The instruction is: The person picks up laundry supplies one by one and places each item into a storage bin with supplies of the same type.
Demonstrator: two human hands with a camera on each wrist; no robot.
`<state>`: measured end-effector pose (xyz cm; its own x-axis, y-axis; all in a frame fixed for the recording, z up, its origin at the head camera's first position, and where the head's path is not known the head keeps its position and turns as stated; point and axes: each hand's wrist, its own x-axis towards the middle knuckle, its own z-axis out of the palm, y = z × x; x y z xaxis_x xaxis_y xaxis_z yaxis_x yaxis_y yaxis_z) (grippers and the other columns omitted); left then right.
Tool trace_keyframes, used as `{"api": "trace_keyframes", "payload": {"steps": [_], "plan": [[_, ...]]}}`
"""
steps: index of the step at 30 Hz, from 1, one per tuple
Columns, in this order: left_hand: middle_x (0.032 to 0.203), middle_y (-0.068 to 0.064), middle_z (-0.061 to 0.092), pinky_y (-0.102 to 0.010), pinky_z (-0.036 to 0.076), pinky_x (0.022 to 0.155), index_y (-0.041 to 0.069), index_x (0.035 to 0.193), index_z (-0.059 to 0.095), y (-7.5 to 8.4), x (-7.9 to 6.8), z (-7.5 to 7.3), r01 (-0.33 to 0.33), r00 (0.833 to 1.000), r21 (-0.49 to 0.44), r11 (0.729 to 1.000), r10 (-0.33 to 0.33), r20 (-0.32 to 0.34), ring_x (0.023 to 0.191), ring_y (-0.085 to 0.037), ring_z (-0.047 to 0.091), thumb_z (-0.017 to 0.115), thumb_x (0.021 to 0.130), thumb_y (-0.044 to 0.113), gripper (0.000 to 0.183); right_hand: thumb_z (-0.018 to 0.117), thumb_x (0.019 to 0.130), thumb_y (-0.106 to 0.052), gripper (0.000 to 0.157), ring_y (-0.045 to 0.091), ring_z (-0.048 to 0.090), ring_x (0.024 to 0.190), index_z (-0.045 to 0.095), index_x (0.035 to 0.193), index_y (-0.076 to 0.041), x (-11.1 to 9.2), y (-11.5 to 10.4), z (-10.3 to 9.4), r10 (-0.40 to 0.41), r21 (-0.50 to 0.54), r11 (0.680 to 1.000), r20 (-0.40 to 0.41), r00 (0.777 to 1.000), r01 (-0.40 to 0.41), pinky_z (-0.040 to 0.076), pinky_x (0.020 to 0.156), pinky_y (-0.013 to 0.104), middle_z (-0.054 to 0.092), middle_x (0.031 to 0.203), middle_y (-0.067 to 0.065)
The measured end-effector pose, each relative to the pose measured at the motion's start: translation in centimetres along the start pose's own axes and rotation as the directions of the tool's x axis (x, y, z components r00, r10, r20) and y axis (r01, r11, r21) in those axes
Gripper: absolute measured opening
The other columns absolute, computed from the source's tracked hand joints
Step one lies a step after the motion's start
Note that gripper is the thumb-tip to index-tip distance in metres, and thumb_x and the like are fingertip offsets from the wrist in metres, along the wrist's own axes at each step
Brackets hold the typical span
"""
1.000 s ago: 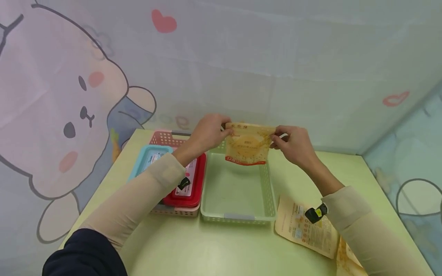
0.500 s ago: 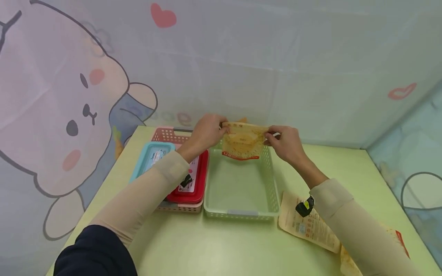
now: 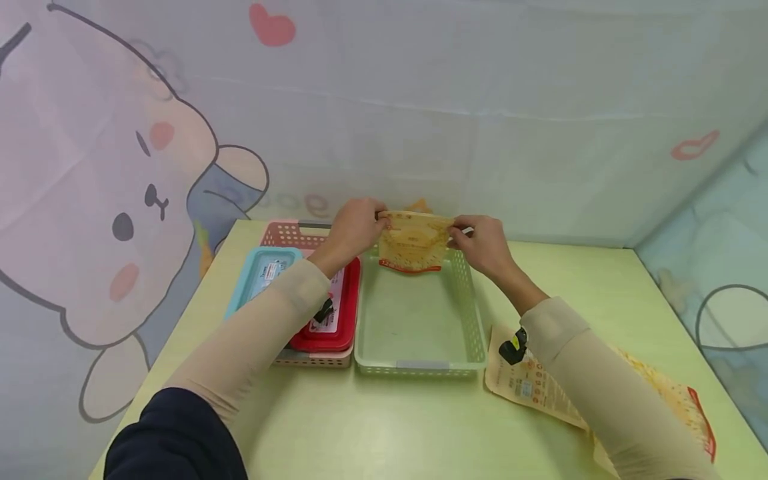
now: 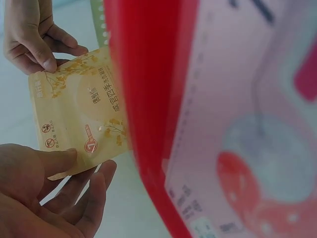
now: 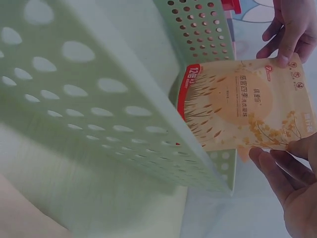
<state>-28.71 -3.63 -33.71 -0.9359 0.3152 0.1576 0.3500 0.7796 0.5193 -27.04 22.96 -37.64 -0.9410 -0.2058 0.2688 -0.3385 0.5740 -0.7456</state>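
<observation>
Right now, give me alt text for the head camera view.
Both hands, left and right, pinch a yellow pouch by its top corners over the far end of a green basket. More pouches lie on the table beside it.

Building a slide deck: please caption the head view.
Both hands, left hand and right hand, hold a yellow printed pouch upright over the far end of a pale green perforated plastic basket.

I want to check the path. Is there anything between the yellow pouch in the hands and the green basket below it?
Nothing visible. The left hand and right hand pinch the yellow pouch upright over the far end of the green basket, whose floor shows bare.
</observation>
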Motion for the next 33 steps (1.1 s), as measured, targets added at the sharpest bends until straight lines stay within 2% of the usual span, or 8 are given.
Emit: {"api": "trace_keyframes", "payload": {"steps": [5,15,23,28,33], "plan": [[0.108,-0.010,0.078,-0.032,0.050,0.066,0.006,0.113,0.080,-0.5,-0.1,0.0,0.009,1.000,-0.007,1.000,-0.009,0.004,0.069,-0.017,0.060,0.063,0.109,0.016,0.021,0.063,0.107,-0.008,0.020,0.038,0.078,0.093,0.076,0.117,0.004,0.2,0.0,0.5,0.021,0.012,1.000,0.014,1.000,-0.022,0.064,0.078,0.045,0.074,0.113,0.021],[0.109,-0.010,0.079,-0.029,0.046,0.059,0.005,0.115,0.080,-1.2,-0.3,-0.1,0.026,1.000,-0.011,1.000,-0.026,0.001,0.064,-0.017,0.058,0.059,0.110,0.013,0.023,0.062,0.108,-0.010,0.022,0.031,0.079,0.091,0.076,0.119,0.002,1.0,-0.1,1.4,0.037,-0.021,0.999,0.025,0.999,-0.037,0.063,0.079,0.045,0.075,0.117,0.021],[0.107,-0.011,0.079,-0.030,0.048,0.062,0.004,0.111,0.081,-1.3,-0.2,0.0,0.024,1.000,0.017,1.000,-0.024,0.012,0.066,-0.016,0.060,0.058,0.110,0.013,0.024,0.062,0.108,-0.010,0.023,0.032,0.079,0.092,0.075,0.121,0.003,0.9,-0.1,1.6,0.053,-0.014,0.999,0.032,0.998,-0.052,0.064,0.079,0.044,0.074,0.117,0.021],[0.104,-0.011,0.079,-0.031,0.047,0.062,0.006,0.106,0.082,-1.0,-0.2,-0.4,0.036,0.999,0.022,0.999,-0.037,0.035,0.064,-0.017,0.059,0.057,0.110,0.014,0.026,0.061,0.108,-0.010,0.023,0.038,0.078,0.095,0.075,0.121,0.003,0.9,0.1,1.5,0.054,-0.004,0.999,0.026,0.998,-0.054,0.063,0.079,0.045,0.074,0.116,0.021],[0.101,-0.010,0.078,-0.032,0.048,0.064,0.007,0.106,0.081,-1.0,-0.2,-0.4,0.053,0.997,0.023,0.998,-0.054,0.061,0.066,-0.017,0.059,0.057,0.111,0.015,0.026,0.062,0.108,-0.010,0.022,0.037,0.078,0.095,0.075,0.120,0.002,0.8,0.3,1.7,0.077,0.018,0.997,0.032,0.997,-0.078,0.064,0.078,0.043,0.074,0.117,0.020]]}}
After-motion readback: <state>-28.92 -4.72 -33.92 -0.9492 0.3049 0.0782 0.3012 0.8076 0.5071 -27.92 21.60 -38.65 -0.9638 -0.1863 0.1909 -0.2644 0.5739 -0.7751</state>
